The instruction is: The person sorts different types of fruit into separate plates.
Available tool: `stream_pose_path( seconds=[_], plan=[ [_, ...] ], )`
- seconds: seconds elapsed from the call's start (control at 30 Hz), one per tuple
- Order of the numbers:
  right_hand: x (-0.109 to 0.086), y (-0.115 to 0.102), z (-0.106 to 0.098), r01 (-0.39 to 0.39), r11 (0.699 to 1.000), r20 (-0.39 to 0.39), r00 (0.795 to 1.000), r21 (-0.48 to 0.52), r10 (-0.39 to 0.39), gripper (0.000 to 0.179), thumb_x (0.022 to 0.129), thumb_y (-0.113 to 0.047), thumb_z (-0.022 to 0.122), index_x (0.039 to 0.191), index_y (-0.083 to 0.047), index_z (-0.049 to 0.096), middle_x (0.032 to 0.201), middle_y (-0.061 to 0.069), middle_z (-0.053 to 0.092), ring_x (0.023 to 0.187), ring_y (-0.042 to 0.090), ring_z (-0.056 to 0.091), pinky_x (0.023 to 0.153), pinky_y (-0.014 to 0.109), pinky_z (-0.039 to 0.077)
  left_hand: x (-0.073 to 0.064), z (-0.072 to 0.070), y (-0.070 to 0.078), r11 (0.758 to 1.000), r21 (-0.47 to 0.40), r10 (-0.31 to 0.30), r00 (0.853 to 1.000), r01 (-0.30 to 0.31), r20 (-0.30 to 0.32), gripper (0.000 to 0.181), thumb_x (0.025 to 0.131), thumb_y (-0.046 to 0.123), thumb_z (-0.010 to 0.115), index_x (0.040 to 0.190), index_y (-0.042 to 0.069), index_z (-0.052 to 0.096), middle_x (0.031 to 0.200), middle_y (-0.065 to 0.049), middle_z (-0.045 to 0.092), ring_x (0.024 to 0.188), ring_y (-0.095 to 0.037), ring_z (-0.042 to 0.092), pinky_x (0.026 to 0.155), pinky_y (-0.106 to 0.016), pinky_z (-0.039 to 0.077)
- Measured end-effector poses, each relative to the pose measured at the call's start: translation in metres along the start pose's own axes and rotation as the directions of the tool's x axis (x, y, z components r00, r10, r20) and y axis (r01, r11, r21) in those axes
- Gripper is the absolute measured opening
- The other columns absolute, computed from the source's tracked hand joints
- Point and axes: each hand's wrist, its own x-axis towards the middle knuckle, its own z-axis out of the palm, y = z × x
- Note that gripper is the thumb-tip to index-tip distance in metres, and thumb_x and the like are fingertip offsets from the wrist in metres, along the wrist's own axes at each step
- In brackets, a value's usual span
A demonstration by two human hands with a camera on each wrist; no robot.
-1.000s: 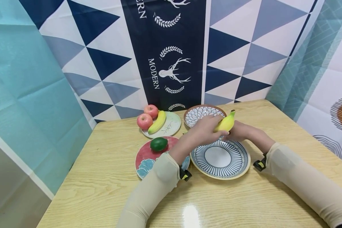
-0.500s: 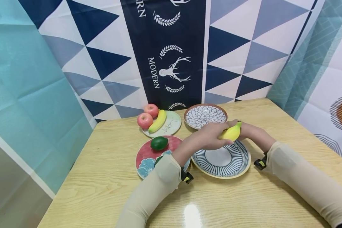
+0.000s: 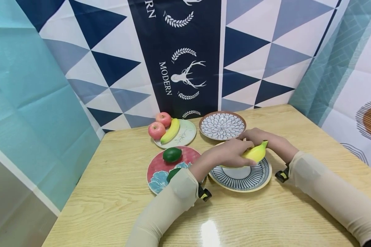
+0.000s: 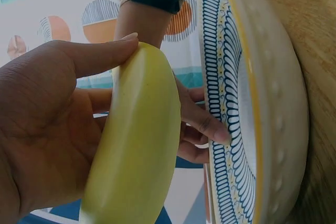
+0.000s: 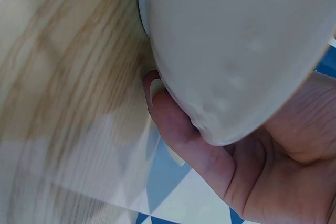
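In the head view my left hand (image 3: 233,154) holds a yellow banana (image 3: 256,153) over the plate with blue stripes and a yellow rim (image 3: 242,185). Its stem points right and away from me; the left wrist view shows thumb and fingers on opposite sides of the banana (image 4: 139,140). At that plate's far right rim is my right hand (image 3: 257,136), partly behind the left one. Seen from the right wrist, curled fingers (image 5: 181,124) reach under the plate's pale underside (image 5: 231,40). The left wrist view has the right thumb (image 4: 212,129) on its striped inner edge.
Left of the striped plate lies a red plate with blue flowers (image 3: 153,168), bearing two dark green oval fruits (image 3: 172,155), one partly behind my left sleeve. Behind stand a pale plate (image 3: 190,132) with two apples (image 3: 156,130) and another banana (image 3: 170,131), and a brown-rimmed bowl (image 3: 222,126).
My left hand has moved right and toward me, carrying the banana from near the brown-rimmed bowl to over the striped plate. My right hand stays at that plate's far rim.
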Motion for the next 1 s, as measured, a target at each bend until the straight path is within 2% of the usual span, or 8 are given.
stream_pose_path(
  seconds=[0.1,0.27,0.47,0.63,0.87,1.0],
  plan=[
    [0.001,0.001,0.000,0.006,1.000,0.011,1.000,0.002,-0.006,0.029,0.093,-0.004,0.070,0.121,-0.005,0.078,0.093,0.002,0.070,0.080,0.018,0.060,0.069,0.035,0.051,0.000,0.001,0.000,1.000,0.004,0.010,1.000,-0.010,0.018,0.042,0.103,0.042,0.069,0.134,0.015,0.059,0.100,0.004,0.058,0.088,-0.008,0.052,0.076,-0.018,0.040],
    [-0.001,0.001,-0.002,-0.005,1.000,0.023,1.000,-0.005,0.005,0.027,0.086,0.000,0.076,0.111,-0.009,0.078,0.089,0.002,0.068,0.077,0.018,0.058,0.066,0.034,0.050,0.000,0.002,0.002,0.999,0.006,0.050,0.996,-0.051,0.073,0.040,0.104,0.039,0.069,0.132,0.013,0.059,0.098,0.004,0.057,0.087,-0.007,0.052,0.076,-0.017,0.040],
    [-0.001,-0.001,-0.001,-0.051,0.999,0.020,0.999,0.001,0.051,0.015,0.097,-0.006,0.069,0.108,-0.011,0.078,0.089,0.001,0.067,0.076,0.016,0.059,0.066,0.033,0.050,0.003,0.007,0.007,0.998,0.047,0.039,0.991,-0.045,0.124,0.044,0.103,0.044,0.068,0.136,0.017,0.059,0.099,0.005,0.057,0.089,-0.006,0.052,0.076,-0.017,0.040],
    [0.001,-0.001,-0.001,-0.062,0.998,0.020,0.998,-0.024,0.062,0.015,0.095,-0.005,0.071,0.106,-0.012,0.077,0.090,0.001,0.067,0.077,0.016,0.060,0.066,0.034,0.051,0.006,0.014,0.012,0.997,0.060,0.035,0.987,-0.045,0.158,0.049,0.102,0.046,0.069,0.140,0.017,0.059,0.104,0.007,0.057,0.094,-0.005,0.051,0.079,-0.016,0.039],
    [0.000,-0.003,0.000,-0.087,0.995,0.029,0.996,-0.041,0.088,0.009,0.097,-0.016,0.078,0.105,-0.012,0.077,0.093,0.002,0.069,0.081,0.018,0.061,0.069,0.035,0.052,0.011,0.023,0.016,0.997,0.071,0.001,0.976,-0.017,0.216,0.063,0.102,0.049,0.068,0.154,0.018,0.052,0.123,0.011,0.060,0.107,-0.002,0.050,0.090,-0.016,0.039],
    [-0.001,-0.002,0.001,-0.086,0.995,0.026,0.996,-0.044,0.087,0.007,0.097,-0.016,0.078,0.102,-0.013,0.076,0.090,0.002,0.068,0.079,0.018,0.060,0.067,0.034,0.051,0.014,0.026,0.017,0.993,0.111,0.010,0.970,-0.038,0.243,0.057,0.103,0.050,0.066,0.147,0.016,0.056,0.115,0.009,0.061,0.103,-0.003,0.052,0.090,-0.016,0.039]
  ],
)
